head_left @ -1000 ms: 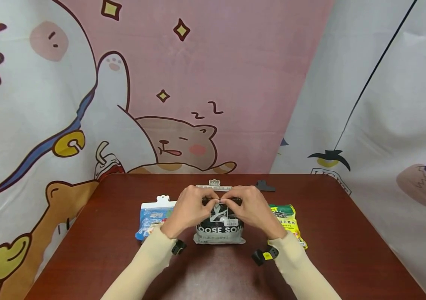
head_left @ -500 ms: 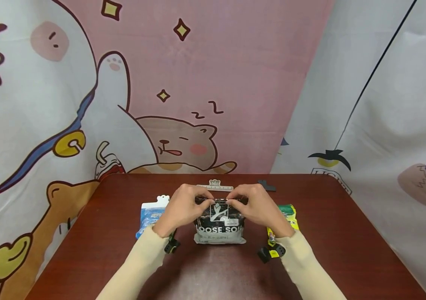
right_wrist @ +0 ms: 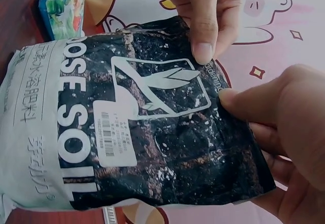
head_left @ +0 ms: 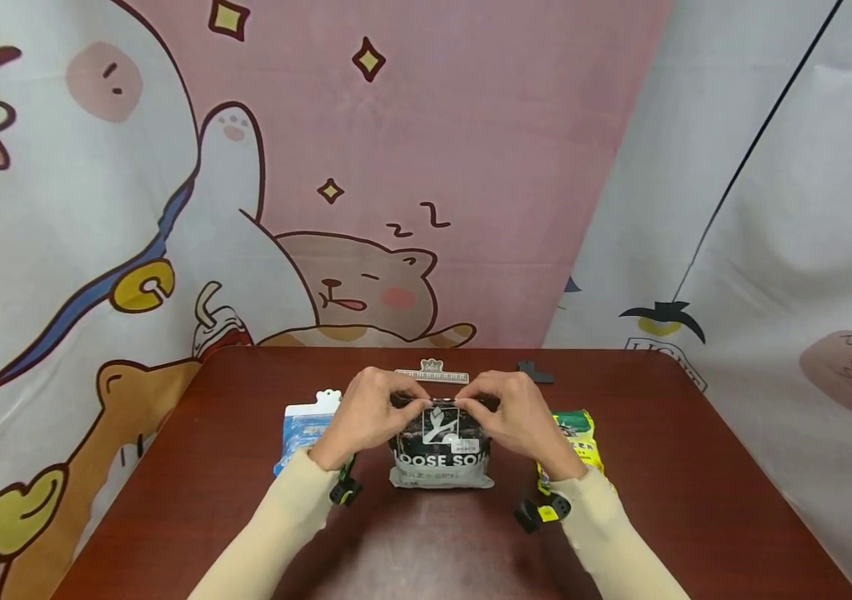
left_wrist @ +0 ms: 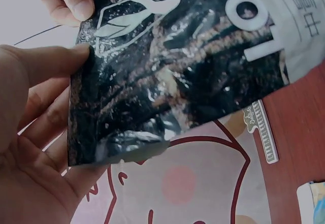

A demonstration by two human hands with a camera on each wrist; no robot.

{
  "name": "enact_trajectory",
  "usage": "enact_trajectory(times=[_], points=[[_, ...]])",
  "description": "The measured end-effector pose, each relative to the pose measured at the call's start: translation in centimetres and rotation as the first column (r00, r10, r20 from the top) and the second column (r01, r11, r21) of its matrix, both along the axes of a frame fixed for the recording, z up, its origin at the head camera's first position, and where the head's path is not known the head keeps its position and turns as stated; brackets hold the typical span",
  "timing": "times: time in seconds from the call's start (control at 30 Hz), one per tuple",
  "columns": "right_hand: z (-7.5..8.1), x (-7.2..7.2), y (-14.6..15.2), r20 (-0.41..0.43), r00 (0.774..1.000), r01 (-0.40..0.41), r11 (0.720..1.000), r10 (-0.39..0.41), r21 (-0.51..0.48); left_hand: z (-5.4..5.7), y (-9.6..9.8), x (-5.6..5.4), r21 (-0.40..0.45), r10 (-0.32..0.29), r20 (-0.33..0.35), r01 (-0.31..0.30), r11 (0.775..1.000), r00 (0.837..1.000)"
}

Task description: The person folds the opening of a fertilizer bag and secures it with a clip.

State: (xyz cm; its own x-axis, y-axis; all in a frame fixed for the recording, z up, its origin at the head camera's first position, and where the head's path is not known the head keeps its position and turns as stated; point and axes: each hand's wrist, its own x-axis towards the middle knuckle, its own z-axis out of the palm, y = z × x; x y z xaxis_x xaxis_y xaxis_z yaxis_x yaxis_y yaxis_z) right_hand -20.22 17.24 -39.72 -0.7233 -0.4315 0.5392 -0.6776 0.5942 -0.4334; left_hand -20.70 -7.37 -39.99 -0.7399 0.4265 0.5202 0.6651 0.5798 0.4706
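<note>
A black and white bag of loose soil stands upright at the middle of the table, its printed front towards me. My left hand pinches the bag's top edge on the left, thumb in front and fingers behind. On the other side of the top edge my right hand pinches it the same way, a short gap between the two thumbs. In the right wrist view the dark upper part of the soil bag is stretched flat, with a white barcode label on it. The left wrist view shows the bag's top edge against the left fingers.
Behind the bag lies a pale sealing clip, with a dark grey clip to its right. A blue packet with a white clip on top lies left, partly behind my left arm. A yellow and green packet lies right.
My hands have spread apart along the bag's top edge, the left one leftwards and the right one rightwards. The bag has stayed in place.
</note>
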Motion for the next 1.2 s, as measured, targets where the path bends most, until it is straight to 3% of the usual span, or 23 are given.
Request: enact_trajectory(times=[0.33, 0.6, 0.9, 1.0, 1.2], points=[[-0.2, 0.3, 0.8, 0.091, 0.996, -0.013, 1.0, 0.012, 0.007, -0.2, -0.7, 0.5, 0.075, -0.011, 0.189, -0.004, 0.997, 0.982], [-0.5, 0.5, 1.3, 0.102, 0.995, 0.005, 1.0, -0.005, -0.004, -0.8, -1.1, 0.6, 0.085, -0.026, 0.149, 0.013, 0.996, 0.988], [-0.5, 0.2, 1.0, 0.022, 1.0, -0.012, 0.994, 0.014, -0.108, -0.9, -0.9, 0.0, 0.122, -0.025, 0.075, 0.016, 0.992, 0.997], [-0.4, 0.1, 1.1, 0.042, 0.999, -0.007, 0.993, 0.011, -0.114, -0.9, -1.0, -0.1, 0.128, -0.031, 0.08, 0.02, 0.992, 0.996], [-0.3, 0.1, 1.3, 0.102, 0.994, -0.013, 0.996, 0.022, -0.087, -1.2, -1.4, -0.1, 0.188, -0.076, 0.159, 0.045, 0.981, 0.984]])
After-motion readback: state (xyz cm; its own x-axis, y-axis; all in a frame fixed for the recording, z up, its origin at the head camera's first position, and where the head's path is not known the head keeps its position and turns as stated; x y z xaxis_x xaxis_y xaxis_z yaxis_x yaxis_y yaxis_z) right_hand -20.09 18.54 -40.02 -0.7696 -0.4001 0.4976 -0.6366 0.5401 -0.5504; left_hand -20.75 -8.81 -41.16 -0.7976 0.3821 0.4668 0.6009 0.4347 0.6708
